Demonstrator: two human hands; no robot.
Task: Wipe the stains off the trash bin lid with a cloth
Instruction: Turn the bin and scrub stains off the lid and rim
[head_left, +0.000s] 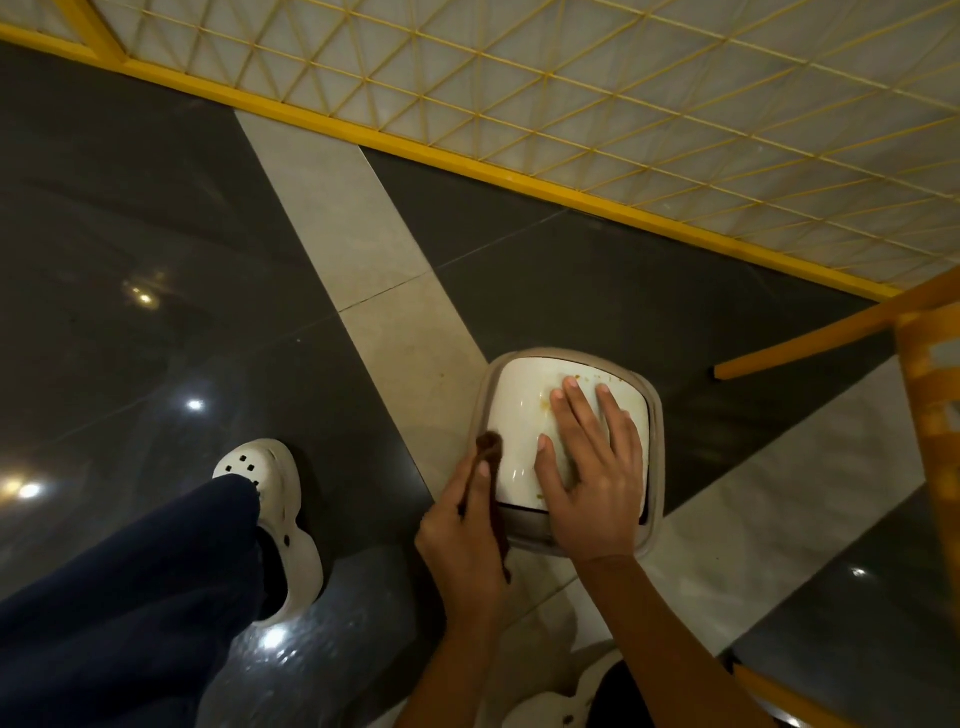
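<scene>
- The trash bin lid (519, 415) is white and glossy. It sits closed on a grey bin (655, 431) that stands on the floor right in front of you, a little right of centre in the view.
- Your right hand (597, 478) lies flat on top of the lid, palm down. The fingers are straight and spread and point away from you, and the thumb is splayed out to the left. It grips nothing and only presses on the surface.
- Your left hand (462, 535) is curled around a dark brown cloth (489, 447), with the thumb pinning it from above. The bunched end of the cloth pokes out past the fingers and touches the lid's left edge.
- Yellowish-brown stains (544, 402) show on the lid just left of your right fingertips, and a few more specks lie along the far edge.
- The floor (156, 260) is shiny dark tile crossed by pale strips, with lights reflected in it.
- Your left leg, in dark blue trousers (130, 597), ends in a white clog (275, 483) well to the left of the bin.
- A yellow mesh fence (571, 93) runs across the top of the view.
- An orange wooden chair leg (810, 332) slants in from the right, near the bin but apart from it.
</scene>
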